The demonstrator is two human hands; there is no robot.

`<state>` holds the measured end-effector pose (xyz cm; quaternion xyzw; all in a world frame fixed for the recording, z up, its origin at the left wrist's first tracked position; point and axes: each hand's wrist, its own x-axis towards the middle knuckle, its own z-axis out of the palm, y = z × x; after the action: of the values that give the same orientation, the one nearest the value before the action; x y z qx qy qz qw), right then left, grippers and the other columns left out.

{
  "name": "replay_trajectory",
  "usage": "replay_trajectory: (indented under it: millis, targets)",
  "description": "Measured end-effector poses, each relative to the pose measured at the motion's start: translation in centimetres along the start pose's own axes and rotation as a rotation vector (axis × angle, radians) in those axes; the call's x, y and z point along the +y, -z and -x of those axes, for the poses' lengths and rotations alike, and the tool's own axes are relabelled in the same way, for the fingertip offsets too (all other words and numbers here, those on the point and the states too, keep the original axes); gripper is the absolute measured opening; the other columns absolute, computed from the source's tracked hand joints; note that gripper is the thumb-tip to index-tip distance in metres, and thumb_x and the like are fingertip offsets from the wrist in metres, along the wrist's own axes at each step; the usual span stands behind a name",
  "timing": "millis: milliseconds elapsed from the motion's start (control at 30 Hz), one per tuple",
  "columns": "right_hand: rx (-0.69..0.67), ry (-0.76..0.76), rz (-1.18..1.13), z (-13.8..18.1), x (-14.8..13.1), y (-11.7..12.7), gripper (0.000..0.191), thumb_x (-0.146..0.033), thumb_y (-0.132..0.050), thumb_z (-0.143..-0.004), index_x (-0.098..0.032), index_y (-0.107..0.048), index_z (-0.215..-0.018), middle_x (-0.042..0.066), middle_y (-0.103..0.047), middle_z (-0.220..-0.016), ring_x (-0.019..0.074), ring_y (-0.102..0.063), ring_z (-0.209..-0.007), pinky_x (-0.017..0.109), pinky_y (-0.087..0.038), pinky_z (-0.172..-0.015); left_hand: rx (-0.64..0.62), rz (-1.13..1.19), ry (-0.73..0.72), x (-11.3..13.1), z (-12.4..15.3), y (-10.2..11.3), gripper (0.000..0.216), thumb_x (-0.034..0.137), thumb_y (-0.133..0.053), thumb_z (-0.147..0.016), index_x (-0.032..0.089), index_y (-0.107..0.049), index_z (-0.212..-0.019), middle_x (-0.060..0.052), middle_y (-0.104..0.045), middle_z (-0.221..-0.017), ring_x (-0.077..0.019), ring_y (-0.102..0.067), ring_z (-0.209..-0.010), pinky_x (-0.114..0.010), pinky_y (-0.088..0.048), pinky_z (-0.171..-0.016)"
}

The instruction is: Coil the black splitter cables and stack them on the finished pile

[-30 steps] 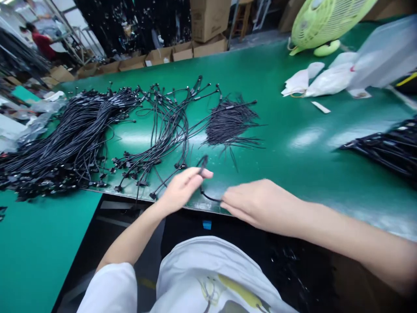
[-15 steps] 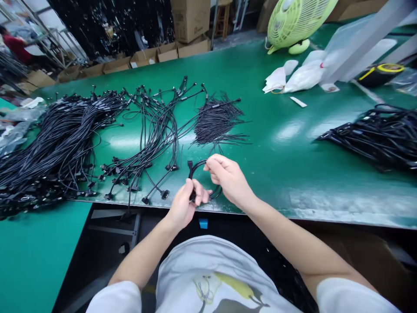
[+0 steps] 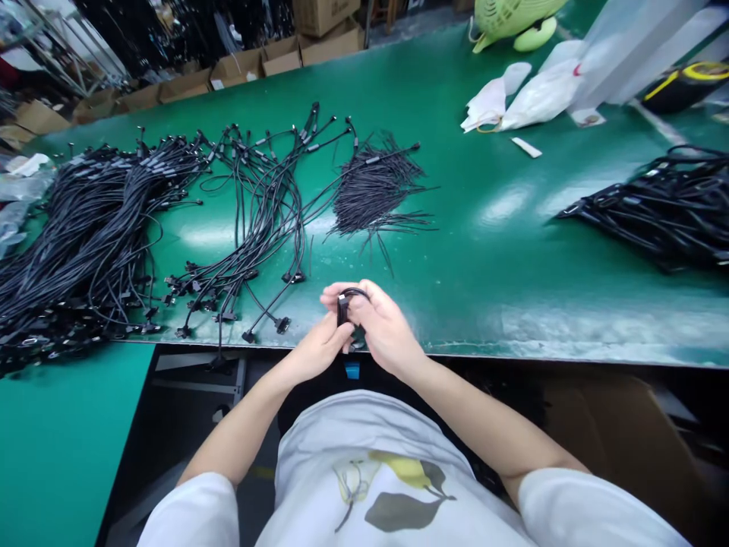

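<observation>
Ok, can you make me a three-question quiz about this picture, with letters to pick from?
1. Where is the big pile of black cables?
A. on the table's left side
B. on the floor
C. inside a box

2. What colour is the table?
A. red
B. green
C. white

3. What are the left hand and right hand doing?
A. lying flat on the table
B. holding a coiled black cable together
C. holding the fan

Answers:
1 A, the pile spreads over the left part of the tabletop.
2 B, the surface is shiny green.
3 B, both hands close around the small coil at the table's near edge.
</observation>
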<state>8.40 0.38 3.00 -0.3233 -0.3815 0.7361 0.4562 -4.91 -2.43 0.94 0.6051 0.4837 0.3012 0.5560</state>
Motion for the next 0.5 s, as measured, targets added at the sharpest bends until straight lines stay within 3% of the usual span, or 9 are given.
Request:
replay_trajectory:
  millis: [100,167,267,367,500]
  targets:
    - [0.023,0.075,-0.059,0.1,0.1,0.0,0.031,-0.048,-0.066,-0.083,-0.022,-0.05,-0.087,-0.002,-0.054,-0.08,0.0078,-0.048,-0.061,0.018,-0.038,-0.049,-0.088,0.031,-0.034,0.2,0.1,-0.3,0.041,0.052,-0.051,-0.09,0.017,-0.063,-0.107,-0.008,-0.062,-0.093,-0.0264,-0.054,-0.106,-0.04,-0.039,-0.1]
    - [0.005,0.06,-0.153,-0.1,-0.2,0.2,0.034,-0.052,-0.065,-0.082,-0.023,-0.05,-0.091,-0.004,-0.049,-0.079,0.0056,-0.043,-0.058,0.018,-0.036,-0.05,-0.126,0.159,-0.026,0.4,0.2,-0.9,0.045,0.054,-0.051,-0.089,0.017,-0.062,-0.113,-0.01,-0.064,-0.106,-0.0277,-0.052,-0.116,-0.041,-0.036,-0.105]
    - [-0.132,-0.026,-0.162,-0.6,-1.0,0.9,0.043,-0.059,-0.066,-0.078,-0.021,-0.055,-0.097,-0.002,-0.048,-0.082,0.0061,-0.044,-0.061,0.019,-0.038,-0.052,-0.237,0.449,0.078,0.7,0.3,-1.7,0.052,0.06,-0.052,-0.087,0.014,-0.062,-0.109,-0.011,-0.066,-0.097,-0.0255,-0.062,-0.097,-0.04,-0.047,-0.091]
    - [-0.257,-0.102,-0.054,-1.0,-1.7,1.8,0.038,-0.045,-0.076,-0.074,-0.02,-0.055,-0.093,-0.003,-0.05,-0.077,0.0067,-0.047,-0.06,0.019,-0.04,-0.052,-0.338,0.713,0.198,1.2,0.6,-2.1,0.051,0.062,-0.059,-0.081,0.012,-0.061,-0.093,-0.009,-0.064,-0.082,-0.021,-0.064,-0.076,-0.033,-0.05,-0.072]
    - [-0.212,-0.099,-0.003,-1.2,-1.9,2.2,0.03,-0.044,-0.067,-0.082,-0.02,-0.05,-0.087,-0.005,-0.05,-0.069,0.0061,-0.046,-0.05,0.018,-0.038,-0.045,-0.4,0.961,0.313,1.9,0.9,-2.1,0.05,0.061,-0.056,-0.084,0.014,-0.059,-0.1,-0.008,-0.063,-0.09,-0.0213,-0.064,-0.083,-0.036,-0.051,-0.08]
